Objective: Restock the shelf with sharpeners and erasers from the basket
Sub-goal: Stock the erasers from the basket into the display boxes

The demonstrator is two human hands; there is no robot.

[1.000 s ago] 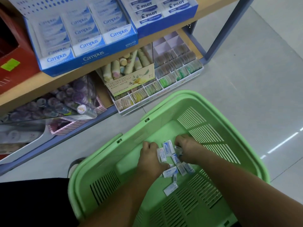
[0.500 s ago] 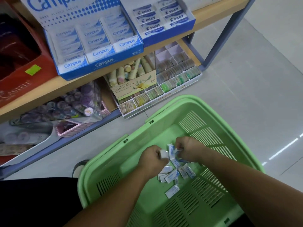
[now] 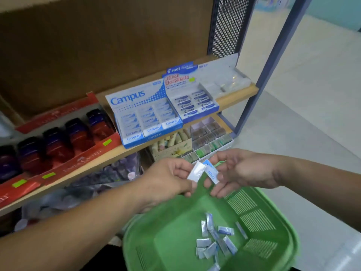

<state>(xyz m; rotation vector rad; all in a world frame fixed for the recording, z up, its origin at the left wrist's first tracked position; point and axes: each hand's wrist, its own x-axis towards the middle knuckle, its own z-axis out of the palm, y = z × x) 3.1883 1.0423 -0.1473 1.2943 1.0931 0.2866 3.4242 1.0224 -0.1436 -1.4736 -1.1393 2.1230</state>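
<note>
Now, fingers (image 3: 182,170): curled, each hand pinches one small eraser.
Left hand (image 3: 166,178): holds the white eraser (image 3: 196,171).
Right hand (image 3: 242,169): holds the blue eraser (image 3: 211,171), just beside the white one.
Do it well: I think keep a firm pinch and slide both flat into the Campus box (image 3: 148,116) on the shelf.
Basket (image 3: 172,227): loose erasers (image 3: 214,239) lie below.

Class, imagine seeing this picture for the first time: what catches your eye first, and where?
Mid-frame, the left hand pinches a white eraser and the right hand a blue-labelled eraser. Below them the bright green basket holds loose erasers; behind, a blue Campus box sits on the shelf.
</note>
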